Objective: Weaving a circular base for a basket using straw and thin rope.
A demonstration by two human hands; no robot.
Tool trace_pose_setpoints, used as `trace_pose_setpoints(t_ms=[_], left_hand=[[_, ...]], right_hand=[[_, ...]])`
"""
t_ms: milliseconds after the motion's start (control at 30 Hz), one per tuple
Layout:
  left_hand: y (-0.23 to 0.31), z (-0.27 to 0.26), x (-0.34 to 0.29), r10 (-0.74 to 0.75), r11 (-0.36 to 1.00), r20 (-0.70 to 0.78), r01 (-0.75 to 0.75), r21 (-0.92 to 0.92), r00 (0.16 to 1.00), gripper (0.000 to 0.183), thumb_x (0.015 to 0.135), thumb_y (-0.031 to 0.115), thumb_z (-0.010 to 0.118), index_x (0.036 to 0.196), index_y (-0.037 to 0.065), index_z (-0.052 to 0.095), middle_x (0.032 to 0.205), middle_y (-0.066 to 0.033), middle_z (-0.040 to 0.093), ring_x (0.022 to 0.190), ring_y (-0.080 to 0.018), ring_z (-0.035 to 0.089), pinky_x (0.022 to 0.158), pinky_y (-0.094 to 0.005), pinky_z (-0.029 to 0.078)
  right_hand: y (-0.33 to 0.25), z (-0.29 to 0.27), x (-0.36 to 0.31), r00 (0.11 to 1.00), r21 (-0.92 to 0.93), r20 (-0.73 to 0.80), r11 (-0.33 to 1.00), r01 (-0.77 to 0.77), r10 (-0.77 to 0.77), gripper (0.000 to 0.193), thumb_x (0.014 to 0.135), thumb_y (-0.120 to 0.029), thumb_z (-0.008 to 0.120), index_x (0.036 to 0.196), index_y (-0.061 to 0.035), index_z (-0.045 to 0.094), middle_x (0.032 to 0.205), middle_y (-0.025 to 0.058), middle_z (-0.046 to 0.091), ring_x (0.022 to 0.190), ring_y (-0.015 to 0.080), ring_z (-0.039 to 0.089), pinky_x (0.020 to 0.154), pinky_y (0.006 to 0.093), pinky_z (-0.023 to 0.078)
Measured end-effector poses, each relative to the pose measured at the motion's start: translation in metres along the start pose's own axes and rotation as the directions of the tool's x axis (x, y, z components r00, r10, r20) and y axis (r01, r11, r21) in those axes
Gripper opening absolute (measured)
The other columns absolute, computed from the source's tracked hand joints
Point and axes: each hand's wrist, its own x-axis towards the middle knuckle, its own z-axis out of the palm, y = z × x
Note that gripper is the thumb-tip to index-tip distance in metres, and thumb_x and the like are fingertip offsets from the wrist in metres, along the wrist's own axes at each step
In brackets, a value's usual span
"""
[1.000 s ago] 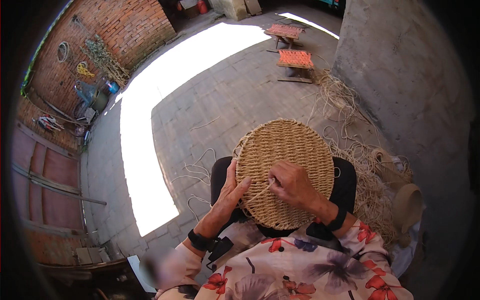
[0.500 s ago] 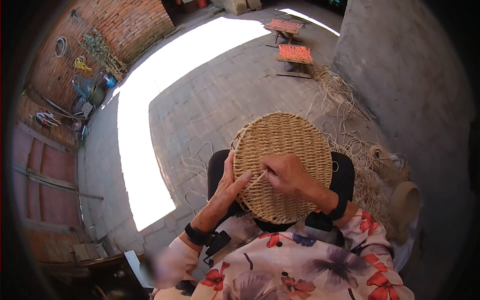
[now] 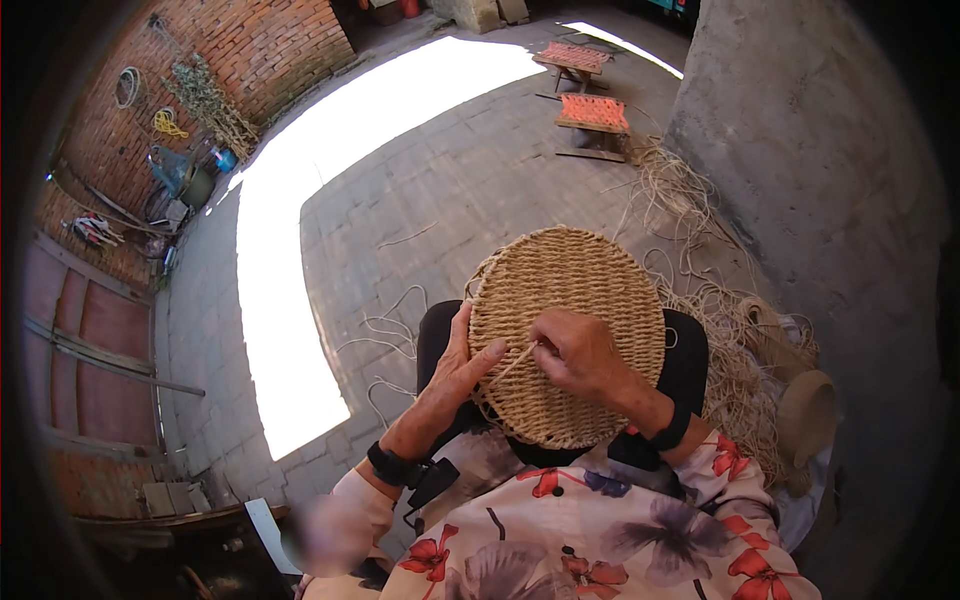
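on the lap [image 3: 687, 345] rests one round woven piece [image 3: 575, 270], seemingly set there so both thighs support it. the left hand [image 3: 455, 370] clasps its left edge, thumb spread from fingers, apparently for steadiness; the right hand [image 3: 580, 352], fingers pressed together, pinches one pale strand [image 3: 516, 363] over the weave, seemingly for tension. two orange-seated stools [image 3: 592, 112] stand beyond; one cord heap [image 3: 735, 365] lies to the right.

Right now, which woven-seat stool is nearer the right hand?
The front stool, brighter orange on top. The other stool, pinker on top, stands behind it, farther from the right hand.
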Motion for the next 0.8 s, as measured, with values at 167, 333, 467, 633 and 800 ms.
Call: trace_pose_setpoints(t_ms=[167,333,467,633,800], left_hand=[[-0.004,-0.003,0.0,0.02,1.0,-0.003,-0.02,0.022,1.0,0.08,0.099,0.033,0.058,0.156,0.003,0.012,0.15,-0.013,0.036,0.139,-0.0192,0.035,0.115,-0.0325,0.027],[-0.003,0.0,0.002,0.004,0.998,-0.039,-0.002,0.061,0.999,0.079,0.098,0.031,0.059,0.156,0.003,0.013,0.15,-0.0128,0.037,0.138,-0.0194,0.037,0.115,-0.0327,0.028],[-0.01,-0.004,0.002,0.014,0.999,0.01,-0.013,-0.036,1.0,0.079,0.099,0.029,0.059,0.156,0.003,0.011,0.152,-0.0128,0.035,0.139,-0.0195,0.035,0.116,-0.0333,0.028],[-0.005,-0.006,0.0,0.007,0.997,0.065,-0.003,-0.071,0.998,0.081,0.1,0.031,0.057,0.158,0.004,0.007,0.158,-0.0124,0.025,0.143,-0.0197,0.03,0.117,-0.0345,0.026],[0.022,-0.031,-0.012,-0.026,1.0,0.015,0.026,0.016,1.0,0.068,0.099,0.033,0.059,0.152,0.003,0.029,0.135,-0.0143,0.055,0.132,-0.0196,0.047,0.114,-0.0349,0.03]], right_hand=[[-0.004,-0.004,0.002,0.995,0.068,-0.102,0.998,-0.006,0.012,0.015,0.075,0.0,0.07,0.084,-0.0024,0.059,0.076,0.0117,0.058,0.07,0.0311,0.06,0.064,0.0413,0.048],[0.003,0.005,-0.003,0.996,0.045,-0.087,0.998,0.038,-0.034,0.014,0.074,0.0,0.071,0.084,-0.0037,0.062,0.077,0.0102,0.059,0.075,0.0294,0.061,0.067,0.0409,0.048],[0.0,0.004,-0.003,0.995,0.068,-0.098,0.997,0.021,-0.014,0.011,0.076,-0.006,0.07,0.084,-0.0058,0.062,0.08,0.01,0.058,0.079,0.0297,0.061,0.069,0.041,0.05],[-0.002,0.008,-0.001,0.995,0.001,-0.063,0.996,0.084,-0.083,0.011,0.075,-0.005,0.07,0.084,-0.0056,0.064,0.079,0.0094,0.057,0.076,0.0295,0.06,0.068,0.0408,0.049],[0.0,0.003,-0.002,0.993,-0.017,-0.08,0.996,0.091,-0.092,0.012,0.073,-0.002,0.07,0.083,-0.0051,0.064,0.077,0.0094,0.057,0.074,0.029,0.059,0.067,0.0408,0.047]])
